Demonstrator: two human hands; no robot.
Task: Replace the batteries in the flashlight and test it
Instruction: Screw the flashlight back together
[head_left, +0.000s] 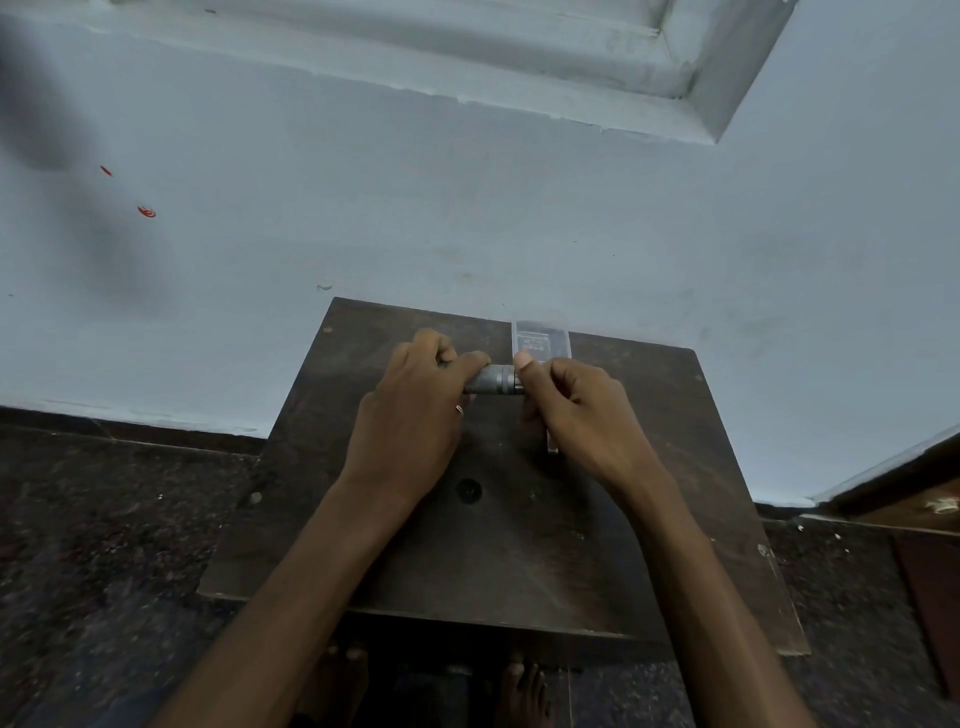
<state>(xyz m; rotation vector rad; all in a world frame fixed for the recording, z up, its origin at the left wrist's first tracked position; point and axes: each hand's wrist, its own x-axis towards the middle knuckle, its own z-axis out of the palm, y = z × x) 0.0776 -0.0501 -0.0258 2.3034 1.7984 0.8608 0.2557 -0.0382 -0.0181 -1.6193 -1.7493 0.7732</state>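
Flashlight (493, 380) gripped by left hand (415, 405), right hand (576, 410) fingers (523, 364) pinching its end

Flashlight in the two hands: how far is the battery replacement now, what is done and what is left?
Done: unclear; a small black round part lies loose on the table, perhaps the cap. In hand: the left hand grips the flashlight body, and the right hand pinches its right end; opening or closing, I cannot tell. Left: testing; no beam shows.
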